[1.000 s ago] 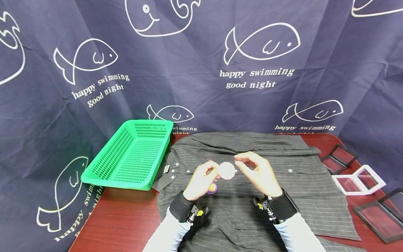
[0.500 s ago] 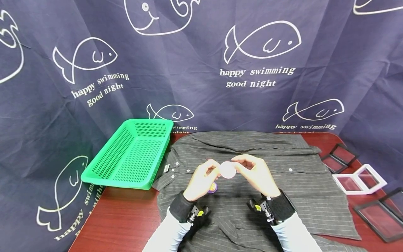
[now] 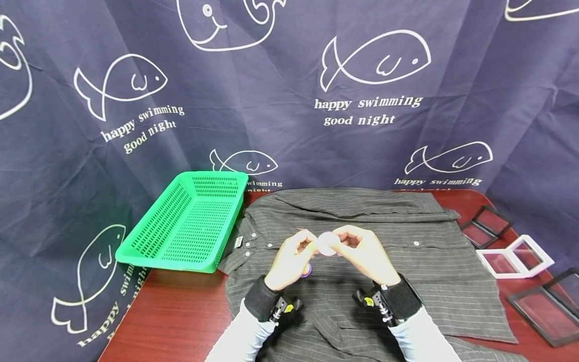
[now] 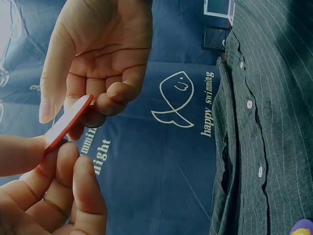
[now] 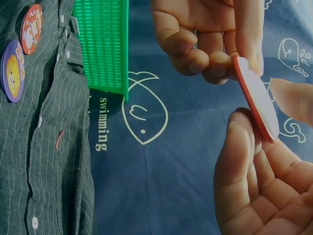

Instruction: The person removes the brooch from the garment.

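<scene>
A round pin badge [image 3: 324, 246] is held up over a dark striped shirt [image 3: 434, 281], its white back toward me. My left hand [image 3: 289, 259] pinches its left edge between thumb and fingers. On the other side my right hand [image 3: 368, 254] has curled fingers behind the badge and its thumb at the back. A thin pin [image 4: 54, 116] stands out from the badge's back beside the right thumb, seen in the left wrist view. The rim looks red there. On the shirt lie a purple badge [image 5: 13, 73] with a yellow figure and a red badge [image 5: 32, 29].
A green plastic basket [image 3: 194, 231] stands at the left of the red-brown table [image 3: 181, 311]. Along the right edge are a white frame [image 3: 506, 264] and black frames [image 3: 549, 314], standing opened out. A patterned dark blue curtain [image 3: 289, 100] hangs behind.
My right hand has moved left to the badge, and its thumb now lies over the badge's back. The left hand has stayed nearly still with its pinch on the edge.
</scene>
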`<state>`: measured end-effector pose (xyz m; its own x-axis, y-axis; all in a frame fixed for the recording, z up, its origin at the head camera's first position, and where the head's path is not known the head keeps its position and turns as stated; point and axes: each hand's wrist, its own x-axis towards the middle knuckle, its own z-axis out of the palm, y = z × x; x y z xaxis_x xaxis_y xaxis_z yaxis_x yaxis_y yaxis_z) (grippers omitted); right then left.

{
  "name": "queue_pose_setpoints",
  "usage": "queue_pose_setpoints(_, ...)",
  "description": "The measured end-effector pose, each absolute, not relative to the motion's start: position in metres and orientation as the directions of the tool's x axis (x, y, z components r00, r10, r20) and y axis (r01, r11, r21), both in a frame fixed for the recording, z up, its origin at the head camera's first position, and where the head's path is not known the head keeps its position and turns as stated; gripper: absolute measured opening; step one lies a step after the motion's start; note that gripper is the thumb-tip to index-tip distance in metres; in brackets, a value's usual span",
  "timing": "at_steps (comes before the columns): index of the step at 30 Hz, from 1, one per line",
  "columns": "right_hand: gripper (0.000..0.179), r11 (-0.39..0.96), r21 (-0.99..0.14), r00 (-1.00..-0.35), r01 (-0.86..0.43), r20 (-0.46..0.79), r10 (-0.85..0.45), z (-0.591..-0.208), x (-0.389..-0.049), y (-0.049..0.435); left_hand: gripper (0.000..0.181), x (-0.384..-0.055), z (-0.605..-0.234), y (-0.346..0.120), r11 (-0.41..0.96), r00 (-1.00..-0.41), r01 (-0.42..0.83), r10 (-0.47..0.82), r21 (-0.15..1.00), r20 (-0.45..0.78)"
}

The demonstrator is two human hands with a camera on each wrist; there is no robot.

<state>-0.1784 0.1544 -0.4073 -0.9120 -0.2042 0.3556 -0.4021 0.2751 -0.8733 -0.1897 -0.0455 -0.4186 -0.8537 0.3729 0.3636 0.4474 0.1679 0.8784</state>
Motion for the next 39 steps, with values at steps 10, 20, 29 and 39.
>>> queue_pose_setpoints(10,0.015,0.292,-0.862,-0.907,-0.415,0.365,-0.212,-0.4083,-0.1779,0.1527,0.013,-0.1890,-0.4185,-0.0461,0.160,-0.849,0.461,0.366,0.873,0.381)
queue_pose_setpoints(20,0.014,0.330,-0.843,-0.904,-0.425,0.380,-0.195,-0.4089,-0.1773,0.1525,0.016,-0.1893,-0.4188,-0.0469,0.179,-0.838,0.480,0.384,0.859,0.388)
queue_pose_setpoints(29,0.014,0.346,-0.827,-0.896,-0.444,0.399,-0.197,-0.4088,-0.1767,0.1526,0.015,-0.1893,-0.4190,-0.0465,0.186,-0.832,0.488,0.394,0.853,0.390)
queue_pose_setpoints(39,0.013,0.362,-0.827,-0.902,-0.431,0.393,-0.178,-0.4089,-0.1767,0.1514,0.014,-0.1889,-0.4202,-0.0458,0.181,-0.834,0.484,0.392,0.856,0.388)
